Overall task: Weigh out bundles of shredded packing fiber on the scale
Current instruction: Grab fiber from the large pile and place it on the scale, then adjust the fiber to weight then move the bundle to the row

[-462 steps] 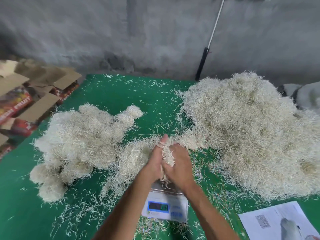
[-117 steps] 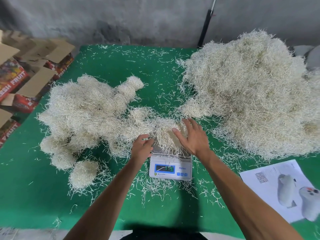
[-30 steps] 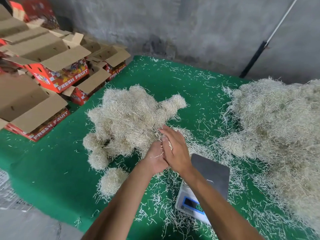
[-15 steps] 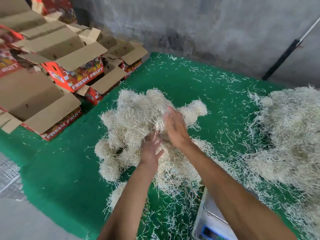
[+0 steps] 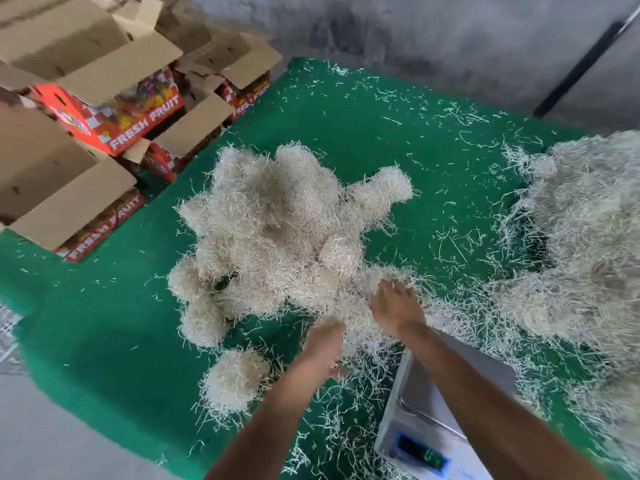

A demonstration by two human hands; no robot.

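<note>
Fiber bundles [image 5: 277, 230] heaped without clear long axis; left hand [image 5: 325, 348] and right hand [image 5: 394, 306] blurred, grip unclear.

Pale, wiry shredded-fibre bundles [image 5: 277, 230], dry and matt, prickly at the edges. Beneath, a green felt-like table cover [image 5: 363, 126], napped and dull, littered with stray strands. Smooth grey metal weighing plate on a white plastic scale [image 5: 433, 403], faintly sheened. Brown corrugated cardboard boxes with glossy red printed sides [image 5: 114, 112]. Behind, a rough grey concrete wall [image 5: 433, 26], mottled and unpolished.
</note>
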